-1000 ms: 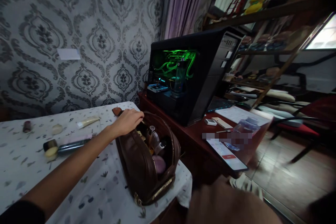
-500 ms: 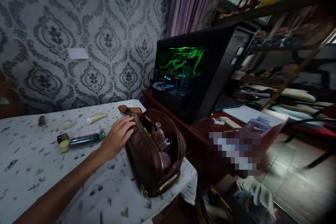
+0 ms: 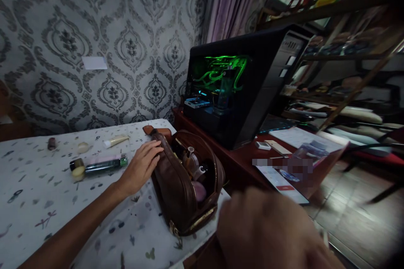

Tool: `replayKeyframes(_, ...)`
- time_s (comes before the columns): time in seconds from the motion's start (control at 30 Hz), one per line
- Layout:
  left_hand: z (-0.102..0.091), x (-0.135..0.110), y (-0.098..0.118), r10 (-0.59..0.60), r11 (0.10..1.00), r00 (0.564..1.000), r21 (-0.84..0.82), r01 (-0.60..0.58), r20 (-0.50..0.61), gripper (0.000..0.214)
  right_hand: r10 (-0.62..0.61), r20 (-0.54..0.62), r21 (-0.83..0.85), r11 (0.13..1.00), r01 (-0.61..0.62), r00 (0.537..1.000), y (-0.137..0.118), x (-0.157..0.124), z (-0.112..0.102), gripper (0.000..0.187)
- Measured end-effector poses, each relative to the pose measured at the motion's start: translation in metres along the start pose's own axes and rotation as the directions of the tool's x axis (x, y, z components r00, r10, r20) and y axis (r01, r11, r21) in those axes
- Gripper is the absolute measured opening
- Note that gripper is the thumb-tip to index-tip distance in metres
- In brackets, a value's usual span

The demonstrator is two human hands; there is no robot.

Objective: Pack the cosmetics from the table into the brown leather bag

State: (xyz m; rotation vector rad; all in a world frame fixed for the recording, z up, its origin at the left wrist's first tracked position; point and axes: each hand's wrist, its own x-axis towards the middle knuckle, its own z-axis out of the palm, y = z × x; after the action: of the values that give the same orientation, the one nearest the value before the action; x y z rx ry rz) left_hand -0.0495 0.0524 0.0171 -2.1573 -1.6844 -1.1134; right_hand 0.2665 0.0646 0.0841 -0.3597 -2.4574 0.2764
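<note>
A brown leather toiletry bag [image 3: 176, 189] lies unzipped near the right edge of the table, with small bottles and a pink item showing inside. My left hand [image 3: 142, 166] rests flat against the bag's left side, fingers stretched out and holding nothing. My right hand [image 3: 268, 231] fills the lower right of the view, close to the camera and blurred; its fingers cannot be made out.
The table wears a white patterned cloth [image 3: 47, 201]. On it lie a dark green tube [image 3: 101, 164], a cream tube [image 3: 115, 140], a brown case [image 3: 158, 130] and small jars. A green-lit computer case [image 3: 240, 88] stands on a red-brown desk [image 3: 246, 164] to the right.
My left hand slid from the bag's top opening down onto its left side. My right hand has risen into view at the lower right. The camera shifted slightly.
</note>
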Motion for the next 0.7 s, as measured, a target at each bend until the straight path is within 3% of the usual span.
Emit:
replayKeyframes(0.07,-0.001,0.004,0.001,0.011,1.000,1.000,0.007,-0.011,0.005,0.027,0.001,0.041,0.036,0.999,-0.002,0.999,0.012,0.044,0.000,0.036)
replayKeyframes(0.1,-0.002,0.007,0.002,0.022,1.000,1.000,0.008,-0.022,0.014,0.026,0.067,0.035,-0.008,0.998,-0.067,0.997,0.018,0.065,0.001,0.032)
replayKeyframes(0.17,-0.003,0.018,0.005,0.064,0.998,0.997,0.001,-0.065,0.050,0.026,0.178,0.011,-0.231,0.958,-0.171,0.984,0.033,0.097,0.005,0.026)
replayKeyframes(0.23,-0.002,0.033,0.012,0.130,0.991,0.981,-0.008,-0.130,0.146,0.027,0.245,0.160,-0.380,0.909,-0.170,0.956,0.047,0.114,0.011,0.022)
replayKeyframes(0.33,0.000,0.052,0.021,0.200,0.976,0.907,0.010,-0.219,0.371,0.032,0.291,0.333,-0.496,0.863,-0.096,0.897,0.060,0.119,0.020,0.020)
replayKeyframes(0.43,0.004,0.061,0.023,0.217,0.956,0.824,0.056,-0.288,0.523,0.036,0.316,0.391,-0.537,0.841,-0.064,0.864,0.063,0.117,0.025,0.018)
replayKeyframes(0.53,0.009,0.059,0.017,0.242,0.940,0.787,0.064,-0.335,0.567,0.037,0.323,0.384,-0.555,0.829,-0.064,0.865,0.062,0.117,0.028,0.016)
replayKeyframes(0.7,0.013,0.053,0.007,0.273,0.937,0.778,0.026,-0.348,0.565,0.038,0.327,0.369,-0.570,0.819,-0.066,0.870,0.063,0.121,0.031,0.016)
